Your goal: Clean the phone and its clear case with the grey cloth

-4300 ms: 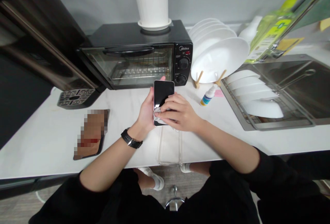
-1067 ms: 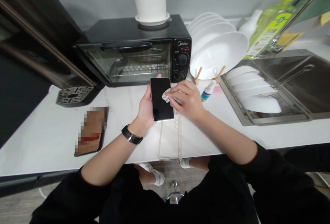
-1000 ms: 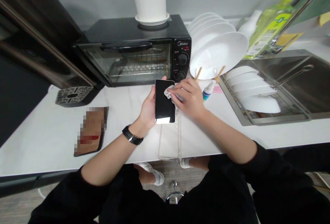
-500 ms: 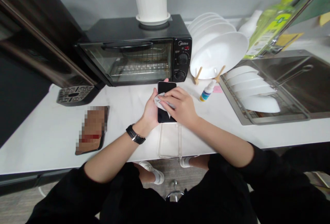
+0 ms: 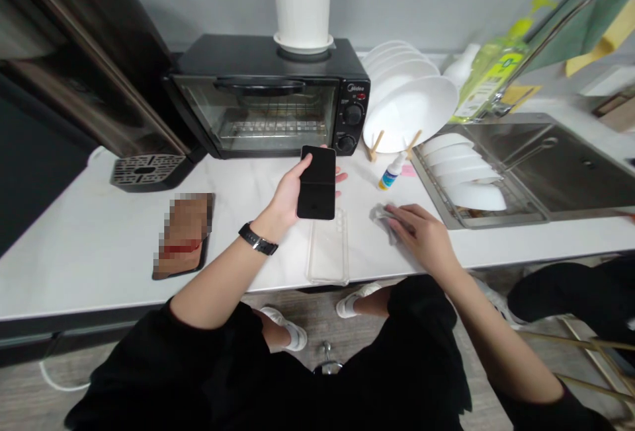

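A black-screened phone (image 5: 317, 183) rests in my left hand (image 5: 286, 198), the thumb over its left edge and fingertips showing past its right side. My right hand (image 5: 421, 236) pinches a crumpled grey-white cloth (image 5: 385, 218) low over the counter, apart from the phone. Under and in front of the phone lies a clear phone case (image 5: 327, 252). A small white spray bottle with a blue and yellow label (image 5: 391, 173) stands beyond my right hand. Off to the left, a second phone (image 5: 183, 236) with a blurred screen lies on the counter.
Behind the phone is a black toaster oven (image 5: 268, 100) bearing a white pot (image 5: 303, 8). White plates (image 5: 409, 110) stand in a wooden rack. At right, a sink (image 5: 570, 166) holds a wire basket of bowls (image 5: 469, 173). A drip tray (image 5: 146, 172) is at left. Another person's dark-clothed leg (image 5: 560, 295) shows lower right.
My right hand has moved right, off the phone, with the cloth. The phone, still in my left hand, now shows its whole screen. The view has shifted slightly.
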A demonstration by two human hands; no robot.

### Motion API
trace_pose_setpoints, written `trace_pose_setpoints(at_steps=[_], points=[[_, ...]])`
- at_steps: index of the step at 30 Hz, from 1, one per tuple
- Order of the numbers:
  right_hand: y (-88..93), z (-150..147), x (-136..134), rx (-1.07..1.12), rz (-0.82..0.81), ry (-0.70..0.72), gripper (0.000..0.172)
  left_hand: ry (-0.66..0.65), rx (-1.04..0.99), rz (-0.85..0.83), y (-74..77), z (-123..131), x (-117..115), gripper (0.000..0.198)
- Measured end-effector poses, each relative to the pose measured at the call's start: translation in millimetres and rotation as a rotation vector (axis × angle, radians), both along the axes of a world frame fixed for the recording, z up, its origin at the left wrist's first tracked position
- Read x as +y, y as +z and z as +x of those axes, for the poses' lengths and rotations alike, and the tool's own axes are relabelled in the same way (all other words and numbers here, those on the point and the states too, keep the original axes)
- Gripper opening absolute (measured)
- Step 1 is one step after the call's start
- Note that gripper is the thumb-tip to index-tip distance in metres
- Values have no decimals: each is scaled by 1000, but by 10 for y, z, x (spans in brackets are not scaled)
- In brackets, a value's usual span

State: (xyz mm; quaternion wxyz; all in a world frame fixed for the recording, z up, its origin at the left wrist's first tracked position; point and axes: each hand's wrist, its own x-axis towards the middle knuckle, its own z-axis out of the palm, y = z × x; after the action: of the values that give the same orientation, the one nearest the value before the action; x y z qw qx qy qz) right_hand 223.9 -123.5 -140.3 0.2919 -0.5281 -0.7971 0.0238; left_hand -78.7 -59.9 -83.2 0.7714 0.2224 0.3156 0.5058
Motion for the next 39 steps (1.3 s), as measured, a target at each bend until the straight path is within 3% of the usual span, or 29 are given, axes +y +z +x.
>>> trace_pose_setpoints(at_steps=[2, 5, 7, 10, 12, 16, 21, 24, 29, 35, 39], points=[[0, 32, -121, -7, 53, -90, 45, 10, 89, -32, 5, 20, 2, 53], [60, -197, -400, 94, 187, -174, 52, 106, 173, -5, 58, 83, -54, 52], [93, -463, -622, 228, 154, -62, 58, 164, 181, 67, 114, 151, -168, 53], [73, -853, -896, 330, 10, 208, 100, 202, 165, 170, 152, 274, -458, 67], [17, -1019, -998, 371, 18, 267, 109, 174, 163, 162, 120, 338, -680, 71], [-111, -1094, -1065, 421, 135, 235, 97, 145, 186, 87, -13, 355, -1026, 62], [-159, -1068, -1111, 380, 209, 287, 98, 176, 307, 65, -116, 248, -1190, 51], [-168, -1101, -1130, 395, 254, 287, 94, 213, 603, 187, -187, 139, -1139, 35], [-214, -1132, -1118, 435, 283, 229, 82, 76, 1115, 478, -368, -64, -885, 26], [-244, -1092, -1046, 397, 292, 171, 67, -82, 1374, 593, -472, -123, -737, 32], [-272, -1084, -1015, 347, 325, 173, 61, -91, 1483, 621, -483, -117, -756, 33]])
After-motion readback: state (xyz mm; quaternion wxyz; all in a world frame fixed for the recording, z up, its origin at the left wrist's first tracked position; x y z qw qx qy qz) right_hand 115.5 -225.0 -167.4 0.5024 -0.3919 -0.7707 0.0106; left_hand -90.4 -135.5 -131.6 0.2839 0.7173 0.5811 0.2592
